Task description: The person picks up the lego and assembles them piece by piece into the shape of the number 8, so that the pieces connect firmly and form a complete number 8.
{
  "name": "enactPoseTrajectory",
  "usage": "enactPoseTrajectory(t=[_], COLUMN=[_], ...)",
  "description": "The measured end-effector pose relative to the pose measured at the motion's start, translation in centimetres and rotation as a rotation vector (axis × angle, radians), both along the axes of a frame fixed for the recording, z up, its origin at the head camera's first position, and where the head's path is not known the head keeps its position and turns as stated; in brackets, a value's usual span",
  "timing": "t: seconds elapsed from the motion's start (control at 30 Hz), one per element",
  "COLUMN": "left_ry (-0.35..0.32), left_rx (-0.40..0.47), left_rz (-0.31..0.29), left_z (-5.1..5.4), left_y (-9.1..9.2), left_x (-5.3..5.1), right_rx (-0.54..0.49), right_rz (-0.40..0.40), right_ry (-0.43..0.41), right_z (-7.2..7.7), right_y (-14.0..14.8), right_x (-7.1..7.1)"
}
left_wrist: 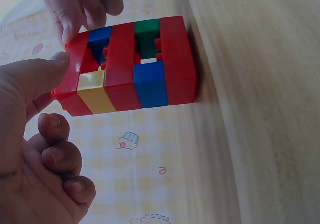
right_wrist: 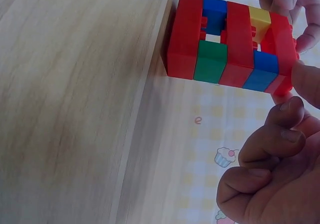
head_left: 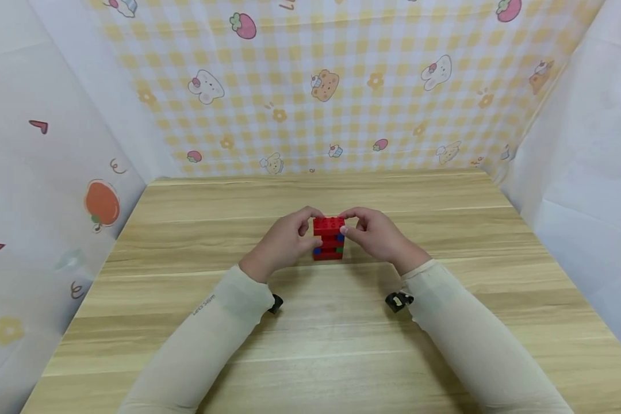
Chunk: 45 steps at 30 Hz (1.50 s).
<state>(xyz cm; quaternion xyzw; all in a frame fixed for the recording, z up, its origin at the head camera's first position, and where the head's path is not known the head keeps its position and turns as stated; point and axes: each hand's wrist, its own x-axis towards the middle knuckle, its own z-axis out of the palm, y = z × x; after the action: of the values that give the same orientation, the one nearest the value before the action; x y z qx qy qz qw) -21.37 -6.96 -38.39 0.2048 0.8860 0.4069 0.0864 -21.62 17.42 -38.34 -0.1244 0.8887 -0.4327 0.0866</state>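
Note:
A small tower of toy building bricks stands upright on the table. Its top red brick (head_left: pixel 329 224) has studs facing up; a middle red brick (left_wrist: pixel 121 64) and a bottom red brick (left_wrist: pixel 176 59) lie below. Between top and middle sit a yellow brick (left_wrist: pixel 95 94) at left and a blue brick (right_wrist: pixel 265 70) at right. Another blue brick (left_wrist: pixel 151 86) at left and a green brick (right_wrist: pixel 210 59) at right separate the lower two. My left hand (head_left: pixel 286 238) pinches the top brick's left end, thumb in front. At the other end my right hand (head_left: pixel 379 234) pinches the same brick.
The tower stands around the middle of the wood-grain table (head_left: pixel 321 356). Behind the table hangs a yellow checked cloth (head_left: pixel 300 57), with white cloth (head_left: pixel 590 144) at the sides. A black strap piece (head_left: pixel 399 301) shows beneath the right wrist.

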Motion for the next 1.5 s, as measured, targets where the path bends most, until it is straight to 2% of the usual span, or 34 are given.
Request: enactPoseTrajectory(t=[0.4, 0.67, 0.87, 1.0, 1.17, 1.27, 1.33, 1.5], left_ry=[0.035, -0.031, -0.036, -0.054, -0.096, -0.118, -0.131, -0.158], left_rx=[-0.092, -0.139, -0.182, -0.181, -0.186, -0.191, -0.191, -0.164], left_rz=[0.007, 0.01, 0.002, 0.003, 0.009, 0.012, 0.007, -0.005], left_z=[-0.5, -0.8, -0.9, -0.8, -0.7, -0.7, -0.7, -0.8], left_y=[-0.3, 0.1, 0.3, 0.4, 0.7, 0.7, 0.7, 0.5], left_x=[0.3, 0.4, 0.5, 0.5, 0.3, 0.1, -0.1, -0.7], right_rx=[0.03, 0.022, 0.005, 0.025, 0.054, 0.089, 0.152, 0.317], right_rz=[-0.025, -0.02, -0.019, -0.009, 0.033, 0.081, 0.114, 0.166], right_ry=[-0.049, -0.123, -0.166, -0.163, -0.096, -0.05, -0.023, -0.025], right_z=[0.4, -0.5, -0.9, -1.0, -0.7, -0.4, -0.2, -0.2], right_y=[0.0, 0.3, 0.2, 0.3, 0.7, 0.9, 0.9, 0.6], right_x=[-0.4, -0.2, -0.2, -0.4, -0.3, 0.0, 0.3, 0.8])
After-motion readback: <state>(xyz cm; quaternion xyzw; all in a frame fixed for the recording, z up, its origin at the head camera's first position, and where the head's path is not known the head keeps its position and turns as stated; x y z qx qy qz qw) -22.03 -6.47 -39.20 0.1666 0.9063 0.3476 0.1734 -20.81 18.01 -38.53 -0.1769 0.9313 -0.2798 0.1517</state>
